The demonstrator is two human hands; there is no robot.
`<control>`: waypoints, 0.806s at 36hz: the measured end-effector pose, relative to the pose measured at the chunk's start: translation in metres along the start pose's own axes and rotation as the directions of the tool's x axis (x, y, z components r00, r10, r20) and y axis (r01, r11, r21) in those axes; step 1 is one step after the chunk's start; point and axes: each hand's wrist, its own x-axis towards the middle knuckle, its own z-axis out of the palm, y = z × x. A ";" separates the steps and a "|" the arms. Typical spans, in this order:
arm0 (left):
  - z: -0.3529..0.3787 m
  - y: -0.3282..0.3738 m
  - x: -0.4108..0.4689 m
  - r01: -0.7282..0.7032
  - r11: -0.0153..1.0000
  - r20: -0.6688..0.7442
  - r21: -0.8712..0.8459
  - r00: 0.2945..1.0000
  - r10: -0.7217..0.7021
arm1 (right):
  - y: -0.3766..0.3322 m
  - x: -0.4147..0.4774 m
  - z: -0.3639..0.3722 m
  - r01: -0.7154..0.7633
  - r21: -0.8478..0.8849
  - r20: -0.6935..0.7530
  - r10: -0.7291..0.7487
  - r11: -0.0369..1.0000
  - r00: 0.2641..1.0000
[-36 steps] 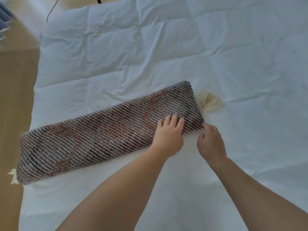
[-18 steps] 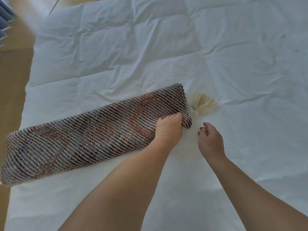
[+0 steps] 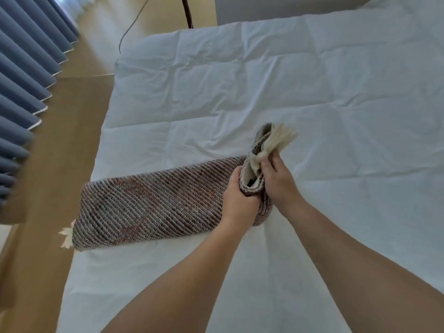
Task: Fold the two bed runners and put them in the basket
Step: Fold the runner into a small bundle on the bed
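One woven bed runner (image 3: 153, 207), striped in brown, red and grey, lies folded into a long band across the white bed (image 3: 264, 87). Its right end is lifted off the sheet, with a cream tassel (image 3: 278, 140) sticking up. My left hand (image 3: 240, 200) grips that raised end from the left. My right hand (image 3: 276, 181) holds it from the right, fingers at the base of the tassel. A second cream tassel (image 3: 67, 236) pokes out at the runner's left end. No basket and no second runner are in view.
Wooden floor (image 3: 48, 164) runs along the bed's left edge. Blue pleated curtains (image 3: 21, 87) hang at the far left. A thin cable (image 3: 129, 27) and a dark stand leg (image 3: 187, 10) are beyond the bed's far corner.
Both hands closed on the runner's right end and lifted it off the sheet, tassel now upright. The view swung, showing the floor and curtains.
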 end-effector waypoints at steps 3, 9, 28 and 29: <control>-0.029 0.001 0.000 0.028 0.997 0.008 -0.073 1.000 -0.028 | -0.012 -0.006 0.033 0.091 -0.107 0.115 -0.078 0.990 0.990; -0.093 -0.001 -0.004 0.054 0.986 -0.001 -0.160 0.998 -0.055 | -0.037 -0.016 0.102 0.153 -0.085 0.230 -0.130 0.985 0.965; -0.320 -0.045 -0.023 0.027 0.965 -0.055 -0.262 0.998 -0.043 | -0.045 -0.058 0.330 0.127 -0.229 0.406 -0.024 0.965 0.914; -0.329 -0.049 -0.023 0.031 0.966 -0.055 -0.256 0.997 -0.046 | -0.042 -0.059 0.339 0.134 -0.242 0.416 -0.022 0.961 0.909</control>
